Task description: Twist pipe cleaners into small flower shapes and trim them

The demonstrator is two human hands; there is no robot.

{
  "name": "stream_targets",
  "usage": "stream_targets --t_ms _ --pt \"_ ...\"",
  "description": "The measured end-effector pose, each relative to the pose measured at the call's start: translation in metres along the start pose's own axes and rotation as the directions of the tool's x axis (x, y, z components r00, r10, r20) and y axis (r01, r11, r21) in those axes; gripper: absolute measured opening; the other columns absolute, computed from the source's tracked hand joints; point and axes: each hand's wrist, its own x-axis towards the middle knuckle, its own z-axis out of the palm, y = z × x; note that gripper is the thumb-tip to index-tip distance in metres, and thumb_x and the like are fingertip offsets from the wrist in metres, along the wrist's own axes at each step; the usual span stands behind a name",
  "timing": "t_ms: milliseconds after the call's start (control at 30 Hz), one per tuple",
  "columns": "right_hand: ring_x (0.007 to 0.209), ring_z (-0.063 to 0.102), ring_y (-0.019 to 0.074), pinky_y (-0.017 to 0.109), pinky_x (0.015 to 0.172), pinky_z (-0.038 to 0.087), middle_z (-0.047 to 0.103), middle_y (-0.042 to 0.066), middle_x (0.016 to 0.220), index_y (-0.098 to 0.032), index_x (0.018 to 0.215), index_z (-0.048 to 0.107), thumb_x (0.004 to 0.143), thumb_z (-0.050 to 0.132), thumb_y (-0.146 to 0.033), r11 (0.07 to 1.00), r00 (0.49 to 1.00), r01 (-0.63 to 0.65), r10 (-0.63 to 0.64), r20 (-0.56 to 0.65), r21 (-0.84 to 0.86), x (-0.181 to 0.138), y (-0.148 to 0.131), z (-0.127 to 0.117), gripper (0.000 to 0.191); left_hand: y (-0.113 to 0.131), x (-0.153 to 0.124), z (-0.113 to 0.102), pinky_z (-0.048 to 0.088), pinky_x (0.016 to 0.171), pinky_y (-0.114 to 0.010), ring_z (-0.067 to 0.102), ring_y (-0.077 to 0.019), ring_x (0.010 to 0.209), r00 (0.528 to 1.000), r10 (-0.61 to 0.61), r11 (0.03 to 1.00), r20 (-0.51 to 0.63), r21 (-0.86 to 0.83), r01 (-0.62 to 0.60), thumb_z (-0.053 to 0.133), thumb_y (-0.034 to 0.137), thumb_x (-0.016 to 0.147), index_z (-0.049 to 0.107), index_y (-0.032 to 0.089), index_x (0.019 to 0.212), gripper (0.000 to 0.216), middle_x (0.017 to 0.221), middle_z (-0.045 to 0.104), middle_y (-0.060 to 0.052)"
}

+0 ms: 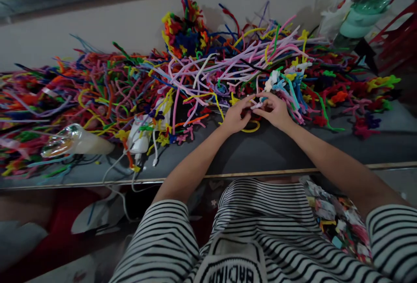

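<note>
Both of my hands meet over the front of a dark table [260,157]. A small pale pink or lilac pipe cleaner [256,105], bent into a little shape, sits between my fingertips. My left hand [237,115] pinches it from the left. From the right, the thumb and fingers of my right hand [274,110] close on it. A yellow pipe cleaner [250,127] curves on the table just below my hands. Long pink and lilac pipe cleaners [228,68] lie heaped behind them. White and light-blue twisted pieces [282,82] are piled just beyond my right hand.
Tangled coloured pipe cleaners [107,78] cover the table's left side. A plastic cup [94,141] lies tipped there, near a white power strip [140,137] with cables. Red twisted pieces [365,126] lie at right, with a mint-green container [356,20] behind. Scraps [339,218] fill the space below the table.
</note>
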Motion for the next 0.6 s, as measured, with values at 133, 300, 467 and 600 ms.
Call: stream_targets --t_ms 133,300,467,600 --pt "0.068 0.059 0.0158 0.033 0.066 0.051 0.072 0.004 0.083 -0.021 0.096 0.076 0.077 0.081 -0.059 0.997 0.987 0.038 -0.047 -0.157 -0.062 0.001 0.003 -0.001 0.043 0.005 0.001 0.004 0.057 0.101 -0.039 0.074 -0.0220 0.109 0.995 -0.077 0.991 -0.056 -0.113 0.070 0.065 0.037 0.095 0.053 0.022 0.145 0.054 0.117 0.077 -0.009" --pt "0.061 0.057 0.0138 0.031 0.058 0.050 0.069 0.003 0.076 -0.021 0.089 0.073 0.074 0.078 -0.073 0.996 0.979 0.003 0.015 -0.204 0.084 0.004 -0.006 -0.001 0.054 -0.021 0.007 0.003 0.057 0.081 -0.028 0.073 -0.0144 0.086 0.950 -0.295 0.868 -0.106 -0.446 0.220 0.074 0.050 0.089 0.060 0.023 0.132 0.054 0.097 0.077 -0.004" --pt "0.049 0.047 0.0096 0.028 0.046 0.039 0.060 -0.001 0.062 -0.020 0.080 0.071 0.073 0.074 -0.079 0.986 0.991 -0.083 0.097 -0.089 0.141 0.005 -0.012 -0.002 0.059 -0.022 0.010 0.002 0.051 0.067 -0.023 0.065 -0.0097 0.074 0.920 -0.391 0.742 -0.028 -0.601 0.297 0.082 0.048 0.083 0.060 0.024 0.130 0.057 0.088 0.073 0.000" --pt "0.049 0.047 0.0085 0.027 0.045 0.039 0.065 0.000 0.067 -0.020 0.083 0.073 0.074 0.075 -0.077 0.981 0.983 -0.103 0.125 -0.132 0.162 0.006 -0.011 -0.003 0.058 -0.016 0.011 0.003 0.047 0.060 -0.023 0.057 -0.0074 0.063 0.905 -0.426 0.671 -0.007 -0.673 0.311 0.084 0.043 0.080 0.059 0.025 0.123 0.053 0.082 0.068 0.003"
